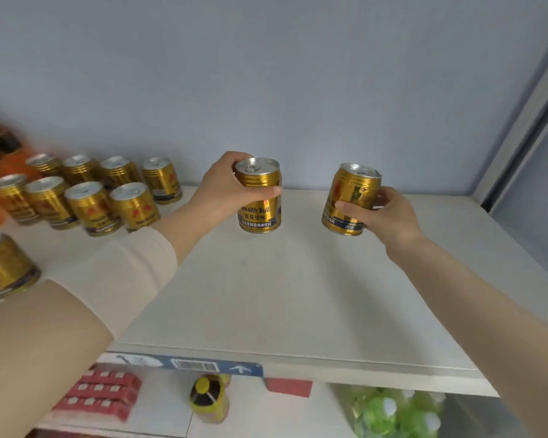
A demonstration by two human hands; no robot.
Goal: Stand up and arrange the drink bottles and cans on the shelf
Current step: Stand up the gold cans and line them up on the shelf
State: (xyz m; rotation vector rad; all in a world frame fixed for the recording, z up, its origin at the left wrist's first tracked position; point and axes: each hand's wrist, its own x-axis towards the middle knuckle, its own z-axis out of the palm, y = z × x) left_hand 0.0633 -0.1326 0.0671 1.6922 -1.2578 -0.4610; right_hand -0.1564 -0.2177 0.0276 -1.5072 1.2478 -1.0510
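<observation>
On the white shelf (298, 295) my left hand (225, 184) grips a gold drink can (260, 213) near its top; the can stands upright on the shelf. To its right, my right hand (383, 213) holds a second gold can (348, 191), tilted a little to the right with its base at or just above the shelf. Several more gold cans (89, 197) stand upright in two rows at the back left. One more gold can (4, 263) stands alone at the left edge, nearer the front.
A blue-grey wall backs the shelf, and a grey upright post (525, 137) bounds it on the right. Orange bottles (0, 153) sit at the far left. On the shelf below are red packs (102, 393), a yellow-capped bottle (208, 399) and green-capped bottles (389, 412).
</observation>
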